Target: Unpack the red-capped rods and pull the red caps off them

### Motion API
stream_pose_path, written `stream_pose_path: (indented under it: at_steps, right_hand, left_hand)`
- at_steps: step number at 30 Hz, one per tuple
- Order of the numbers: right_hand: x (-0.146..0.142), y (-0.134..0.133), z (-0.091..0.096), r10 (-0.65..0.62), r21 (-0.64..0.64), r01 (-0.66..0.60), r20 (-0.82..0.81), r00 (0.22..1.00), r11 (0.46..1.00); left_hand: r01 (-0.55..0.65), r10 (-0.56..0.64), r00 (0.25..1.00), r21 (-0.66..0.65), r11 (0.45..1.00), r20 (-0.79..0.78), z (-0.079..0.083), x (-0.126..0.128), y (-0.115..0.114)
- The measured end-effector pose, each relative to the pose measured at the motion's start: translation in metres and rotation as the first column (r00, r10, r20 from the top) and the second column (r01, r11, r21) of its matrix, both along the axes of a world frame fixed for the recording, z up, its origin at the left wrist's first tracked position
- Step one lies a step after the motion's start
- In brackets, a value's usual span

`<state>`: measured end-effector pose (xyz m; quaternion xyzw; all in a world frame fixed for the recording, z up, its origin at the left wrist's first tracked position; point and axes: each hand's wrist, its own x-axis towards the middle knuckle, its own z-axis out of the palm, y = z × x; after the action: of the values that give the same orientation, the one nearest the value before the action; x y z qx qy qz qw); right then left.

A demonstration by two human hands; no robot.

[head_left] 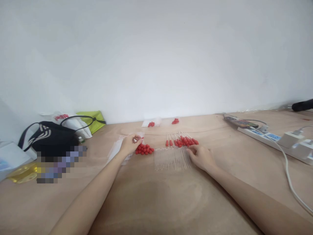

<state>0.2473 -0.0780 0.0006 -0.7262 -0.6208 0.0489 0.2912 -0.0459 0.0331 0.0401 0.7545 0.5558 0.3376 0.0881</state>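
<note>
My left hand (129,146) rests on the wooden table (156,202) with its fingers curled in a pinch, right beside a small heap of red rubber caps (144,149); what it pinches is too small to name. Clear plastic bags (117,148) lie under and behind it. My right hand (200,156) lies at the right end of a row of clear thin tubes (171,159), fingers bent onto them. Just beyond is a bunch of tubes fitted with red caps (184,141).
Two small clusters of red caps (151,124) (175,121) lie near the wall. A black bag (50,138) and a green bag (94,119) sit at the left. A power strip (266,136), a phone (241,122) and white cables (288,169) occupy the right.
</note>
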Motion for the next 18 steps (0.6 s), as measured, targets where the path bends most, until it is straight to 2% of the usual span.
stream_pose_path:
  at_steps: [8,12,15,18]
  right_hand:
    - [0.0,0.002,-0.001,0.027,-0.097,-0.027,-0.002,1.0,0.995]
    - [0.0,0.003,-0.002,0.046,-0.067,-0.045,0.011,0.999,0.997]
    - [0.0,0.004,-0.004,0.052,-0.05,-0.051,0.016,0.999,0.997]
    - [-0.001,0.005,-0.005,0.054,-0.041,-0.053,0.023,0.998,0.998]
  left_hand:
    - [-0.016,0.016,0.997,0.002,1.0,-0.076,0.005,0.003,-0.005]
    - [-0.033,0.035,0.996,0.028,0.999,-0.084,0.015,0.009,-0.009]
    - [-0.003,0.008,0.992,0.036,0.999,-0.126,0.018,0.028,-0.01]
    - [0.049,-0.069,0.949,-0.071,0.996,-0.308,0.014,0.059,-0.005]
